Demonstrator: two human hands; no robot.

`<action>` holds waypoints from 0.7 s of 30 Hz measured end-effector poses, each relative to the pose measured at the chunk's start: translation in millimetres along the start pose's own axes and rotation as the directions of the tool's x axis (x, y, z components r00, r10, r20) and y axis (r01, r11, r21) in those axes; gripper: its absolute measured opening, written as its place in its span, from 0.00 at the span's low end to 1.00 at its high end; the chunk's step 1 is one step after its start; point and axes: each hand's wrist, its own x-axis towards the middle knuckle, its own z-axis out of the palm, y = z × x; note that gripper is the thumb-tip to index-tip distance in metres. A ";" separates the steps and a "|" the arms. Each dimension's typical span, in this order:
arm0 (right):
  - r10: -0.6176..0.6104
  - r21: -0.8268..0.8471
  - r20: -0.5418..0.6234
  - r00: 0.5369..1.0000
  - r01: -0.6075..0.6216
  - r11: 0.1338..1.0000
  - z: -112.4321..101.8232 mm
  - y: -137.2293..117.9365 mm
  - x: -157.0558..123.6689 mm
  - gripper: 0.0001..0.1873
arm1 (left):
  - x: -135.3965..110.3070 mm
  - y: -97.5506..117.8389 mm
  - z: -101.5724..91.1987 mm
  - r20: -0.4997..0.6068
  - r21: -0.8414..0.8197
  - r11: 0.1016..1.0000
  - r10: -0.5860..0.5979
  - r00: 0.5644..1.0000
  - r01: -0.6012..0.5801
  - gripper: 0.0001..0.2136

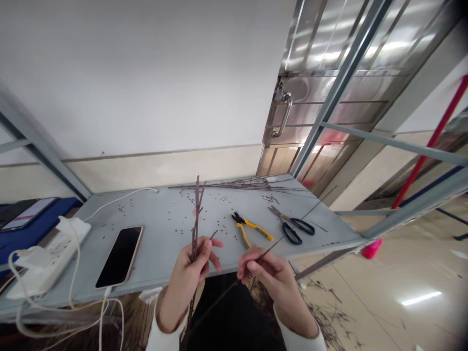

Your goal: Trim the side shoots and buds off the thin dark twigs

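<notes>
My left hand (192, 275) grips a bundle of dark dried twigs (196, 229) that stands nearly upright above it and trails down below it. My right hand (265, 278) pinches a long thin twig (272, 248) between its fingers, and that twig slants from lower left to upper right. Both hands are just in front of the near edge of a grey metal table (175, 219). Yellow-handled pliers (252, 229) and black-handled scissors (292, 226) lie on the table beyond my hands, not touched by either.
A black smartphone (119, 257) and a white power strip (47, 258) with cables lie at the table's left. Loose twigs (234, 185) lie along its far edge, and small bits are scattered across it. Twig clippings (327, 317) litter the tiled floor at right. Metal frame bars surround the table.
</notes>
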 end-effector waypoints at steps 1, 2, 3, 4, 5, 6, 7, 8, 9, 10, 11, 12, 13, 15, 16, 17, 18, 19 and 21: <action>-0.009 -0.029 -0.002 1.000 0.009 1.000 -2.1 0.2 1.9 0.08 | -1.1 0.8 0.4 0.014 -0.004 1.000 0.007 1.000 -0.007 0.20; -0.021 -0.070 -0.001 1.000 0.021 0.997 -4.6 0.2 4.1 0.10 | -2.2 1.8 0.9 0.026 -0.012 1.000 0.015 1.000 -0.015 0.20; -0.037 -0.124 -0.004 0.999 0.036 0.992 -7.2 -0.1 6.8 0.11 | -3.0 2.9 1.5 0.034 -0.025 0.999 0.025 0.999 -0.024 0.19; -0.056 -0.193 -0.010 0.998 0.053 0.980 -9.4 -0.9 9.7 0.11 | -3.5 3.9 2.0 0.039 -0.039 0.999 0.035 0.999 -0.034 0.19; -0.074 -0.271 -0.015 0.997 0.067 0.960 -11.2 -2.0 12.9 0.12 | -3.6 4.8 2.4 0.043 -0.049 0.998 0.046 0.998 -0.044 0.18; -0.092 -0.347 -0.022 0.996 0.079 0.935 -12.3 -3.4 16.2 0.11 | -3.4 5.6 2.6 0.045 -0.057 0.997 0.057 0.997 -0.055 0.18; -0.107 -0.409 -0.025 0.994 0.087 0.908 -12.6 -5.1 19.5 0.11 | -2.8 6.3 2.5 0.043 -0.058 0.996 0.070 0.997 -0.067 0.18; -0.118 -0.450 -0.026 0.993 0.094 0.888 -12.1 -6.8 22.8 0.11 | -1.9 6.7 2.2 0.037 -0.056 0.995 0.084 0.996 -0.082 0.18; -0.121 -0.467 -0.024 0.992 0.096 0.879 -10.9 -8.5 26.1 0.11 | -0.8 6.9 1.6 0.029 -0.052 0.994 0.100 0.995 -0.099 0.18; -0.117 -0.463 -0.020 0.993 0.094 0.881 -9.2 -10.2 29.2 0.12 | 0.5 6.9 0.9 0.023 -0.048 0.992 0.117 0.993 -0.116 0.18; -0.112 -0.448 -0.018 0.994 0.092 0.889 -7.2 -11.7 32.1 0.12 | 1.8 6.7 0.1 0.020 -0.044 0.990 0.134 0.991 -0.133 0.18; -0.110 -0.431 -0.019 0.994 0.091 0.898 -5.1 -13.1 34.7 0.12 | 3.1 6.3 -0.7 0.019 -0.041 0.988 0.148 0.989 -0.147 0.17; -0.109 -0.416 -0.023 0.994 0.090 0.905 -3.0 -14.3 37.0 0.13 | 4.4 5.9 -1.4 0.020 -0.038 0.987 0.159 0.987 -0.158 0.17; -0.117 -0.395 -0.038 0.992 0.093 0.914 0.4 -16.4 40.5 0.12 | 7.0 4.6 -2.3 0.025 -0.040 0.984 0.173 0.985 -0.172 0.17; -0.122 -0.388 -0.043 0.992 0.096 0.917 1.7 -17.3 41.7 0.12 | 8.3 3.9 -2.5 0.024 -0.046 0.984 0.176 0.984 -0.175 0.16; -0.126 -0.383 -0.048 0.991 0.098 0.918 2.7 -18.1 42.6 0.12 | 9.5 3.2 -2.5 0.020 -0.054 0.983 0.179 0.984 -0.177 0.16; -0.128 -0.379 -0.052 0.990 0.099 0.920 3.4 -18.8 43.3 0.12 | 10.8 2.6 -2.4 0.018 -0.060 0.982 0.181 0.983 -0.180 0.16; -0.130 -0.377 -0.057 0.990 0.099 0.921 4.0 -19.3 43.8 0.12 | 12.0 2.0 -2.1 0.017 -0.064 0.981 0.185 0.983 -0.183 0.16; -0.131 -0.376 -0.067 0.989 0.097 0.922 5.0 -20.2 44.7 0.12 | 14.6 1.0 -1.7 0.014 -0.060 0.980 0.189 0.982 -0.187 0.16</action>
